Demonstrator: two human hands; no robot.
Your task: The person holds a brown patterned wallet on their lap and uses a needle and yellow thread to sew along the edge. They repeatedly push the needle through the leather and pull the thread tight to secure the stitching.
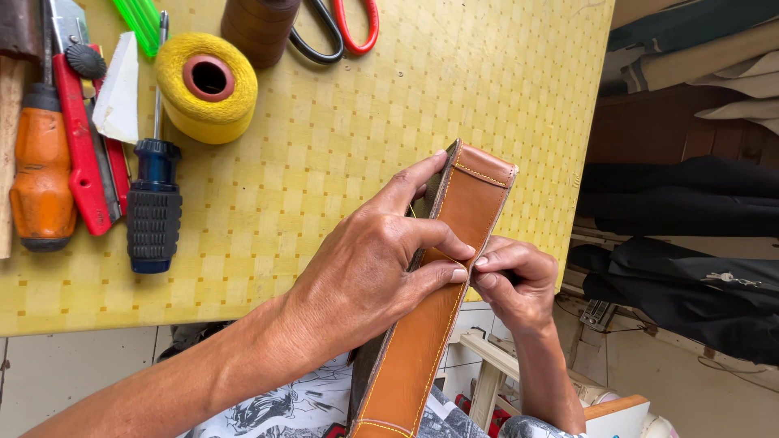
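A tan leather strap (462, 219) with yellow stitching along its edges rises from my lap over the yellow table's edge. My left hand (373, 259) wraps around the strap's left side, thumb and fingers pressing its face. Against the strap's right edge my right hand (515, 280) is pinched, fingertips together next to my left thumb. What the right fingers hold is too small to make out. A thin yellow thread shows by my left index finger.
On the yellow checked table (341, 122) lie a yellow thread spool (207, 85), a brown spool (260, 28), red-handled scissors (345, 32), a black-handled awl (154, 203), an orange-handled tool (40, 170) and red tools (81, 146). Dark fabric (690, 284) is piled at the right.
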